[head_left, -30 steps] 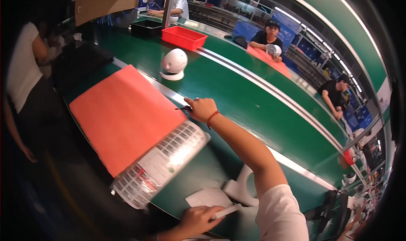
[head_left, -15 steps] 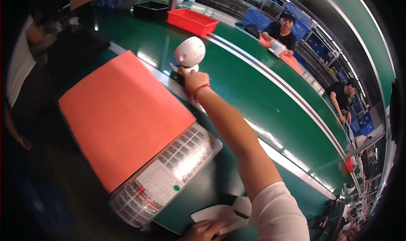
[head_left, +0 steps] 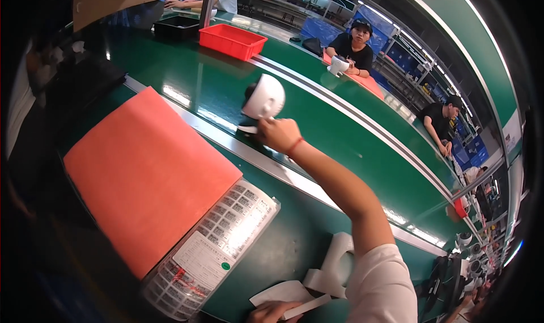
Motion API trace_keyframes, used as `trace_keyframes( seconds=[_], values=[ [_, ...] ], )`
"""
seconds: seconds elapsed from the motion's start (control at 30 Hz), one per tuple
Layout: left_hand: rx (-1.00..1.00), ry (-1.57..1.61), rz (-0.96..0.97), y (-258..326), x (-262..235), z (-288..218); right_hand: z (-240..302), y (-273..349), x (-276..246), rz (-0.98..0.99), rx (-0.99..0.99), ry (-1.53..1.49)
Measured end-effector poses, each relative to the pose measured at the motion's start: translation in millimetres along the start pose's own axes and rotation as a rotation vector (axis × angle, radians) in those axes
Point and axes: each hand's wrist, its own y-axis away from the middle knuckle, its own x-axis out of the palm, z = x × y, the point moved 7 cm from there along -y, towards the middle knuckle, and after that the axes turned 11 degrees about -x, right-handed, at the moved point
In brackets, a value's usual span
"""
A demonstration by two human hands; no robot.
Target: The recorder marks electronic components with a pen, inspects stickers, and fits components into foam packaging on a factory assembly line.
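Nearest you, at 6 o'clock, your left hand (head_left: 273,311) rests on the worktop (head_left: 283,249) w/ a flat white strip (head_left: 286,296) under its fingers; fingers partly cut off by the lower edge, so can't tell if the grip is closed on it or just lying on top. Just beside it, toward 5 o'clock, a white foam piece (head_left: 331,269) sits partly behind your white sleeve (head_left: 381,289).

At 7–8 o'clock: clear plastic tray (head_left: 218,243) w/ rows of small labels, and overlapping its far end a big orange-pink sheet (head_left: 144,175) running out toward 10 o'clock.

Your right arm goes from the sleeve up toward 12 o'clock, across the metal rail (head_left: 272,164) at the worktop's edge. Right hand (head_left: 279,134), red band at the wrist, is closed on the base of a white dome-shaped device (head_left: 264,98). Device is tilted, dark opening facing up-left, held over the near edge of the green conveyor belt (head_left: 340,136), centre of view.

Farther, at 11–12 o'clock on the belt: red bin (head_left: 232,41), black tray (head_left: 177,26) just beside it. Beyond the belt at 1 o'clock a person in black holds a white device (head_left: 339,65); another person sits at 2–3 o'clock.
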Motion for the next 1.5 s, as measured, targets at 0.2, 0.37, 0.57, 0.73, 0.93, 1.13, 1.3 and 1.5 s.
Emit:
trace_keyframes(
  seconds=[0.2,0.37,0.57,0.73,0.93,1.13,1.3,1.5],
  values=[
    [-0.005,0.002,0.023,-2.6,-2.3,-6.6,-2.0,128.1,-121.9,-0.320,-0.059,-0.067],
    [0.118,-0.090,0.008,1.9,0.8,-1.5,10.1,216.9,-225.2,-0.118,0.114,-0.296],
    [0.144,-0.191,0.153,1.1,13.5,-6.5,57.3,326.4,-304.3,-0.046,0.282,-0.432],
    [0.230,-0.317,0.260,4.1,55.0,-6.3,92.6,367.3,-308.4,-0.018,0.225,-0.364],
    [0.178,-0.448,0.330,-0.6,112.7,-17.3,101.1,393.4,-300.9,-0.006,0.224,-0.388],
    [0.121,-0.435,0.257,8.7,131.5,-31.1,77.4,396.4,-282.9,-0.017,0.234,-0.412],
    [0.045,-0.234,0.428,33.4,110.5,-22.0,61.6,388.3,-265.7,-0.032,0.287,-0.605],
    [0.052,0.022,0.318,18.3,93.2,-26.2,62.6,392.8,-238.4,-0.083,0.278,-0.675]
  ],
)
